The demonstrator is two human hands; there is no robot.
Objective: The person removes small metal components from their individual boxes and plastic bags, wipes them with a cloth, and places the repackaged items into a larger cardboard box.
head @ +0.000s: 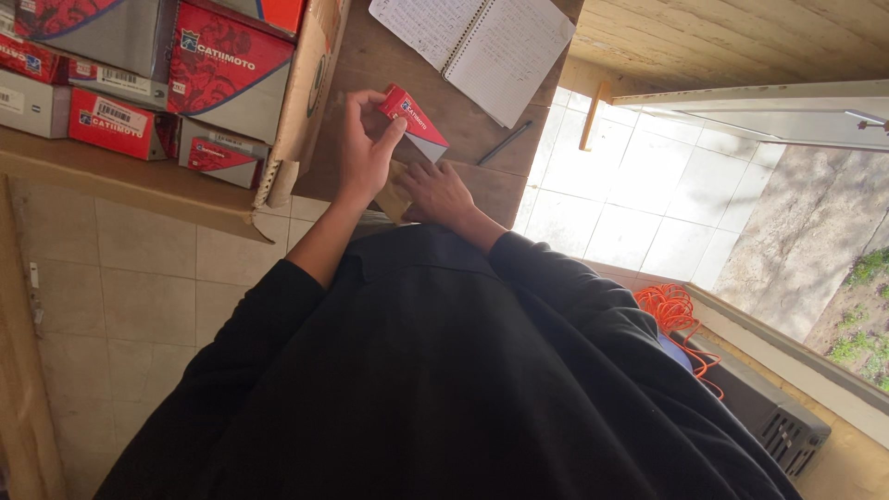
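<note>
- Small red-and-grey carton (416, 123), crisp cardboard with sharp folded corners, tilted on one corner above the wooden worktop (370, 65), near its front edge.
- Left hand (363, 148) raised, thumb and fingertips pinching the carton's red upper end, other fingers curled loosely behind.
- Right hand (437, 193) low at the front edge, palm down, fingers pressed together and flat on a brown cardboard piece (393, 199) just under the carton; fingertips partly hidden, so exact grip unclear.
- Both forearms in black sleeves, matte cloth, filling the lower middle of the view.
- Large open corrugated box (301, 111) at the left part of the worktop, flap edge rough and torn, packed tight with more red-and-grey cartons (227, 69), glossy, rectangular.
- Spiral notebook (482, 42) lying open at the far side, lined pages covered in handwriting; dark pen (505, 143) just beside it, near the right edge.
- Bare wood between notebook and hands, a modest gap for moving.
- Beyond the right edge, pale glossy floor tiles (639, 185), sunlit; orange coiled cable (671, 310) on a dark ribbed case (773, 417), well apart from the hands.
</note>
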